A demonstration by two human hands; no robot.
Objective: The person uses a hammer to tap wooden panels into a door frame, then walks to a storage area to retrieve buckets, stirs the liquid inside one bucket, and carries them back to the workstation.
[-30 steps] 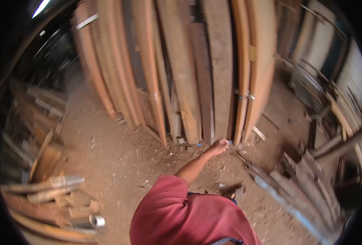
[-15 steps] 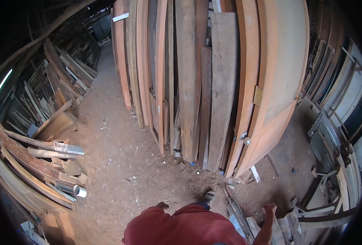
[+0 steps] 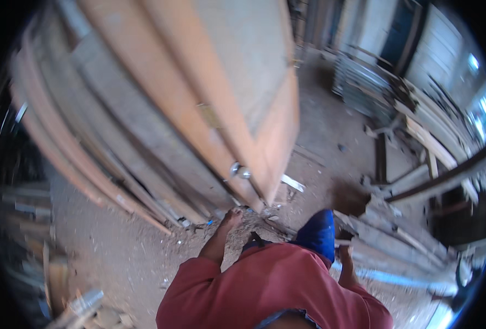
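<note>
My left hand (image 3: 232, 217) hangs in front of me, just short of the foot of an upright wooden door (image 3: 248, 66). Nothing shows in it, but motion smears its fingers. Close to my blue-clad leg (image 3: 317, 233) is my right hand (image 3: 345, 253), over the near end of some boards (image 3: 382, 241) lying on the ground. Its fingers are too blurred to make out, and no held thing shows. The door has a round metal knob (image 3: 243, 172) and a brass hinge plate (image 3: 208, 116) beside its edge.
Tall planks (image 3: 128, 104) lean in a row left of the door. Corrugated sheets (image 3: 363, 88) and a heap of timber (image 3: 424, 137) lie at the right. A dark beam (image 3: 443, 176) juts in from the right rim. More scrap wood (image 3: 81, 307) is at lower left.
The view has swung right, so the door and planks now sit further left. My left arm has come into sight, and my right hand appears nearer my body. A blue-clad leg shows forward.
</note>
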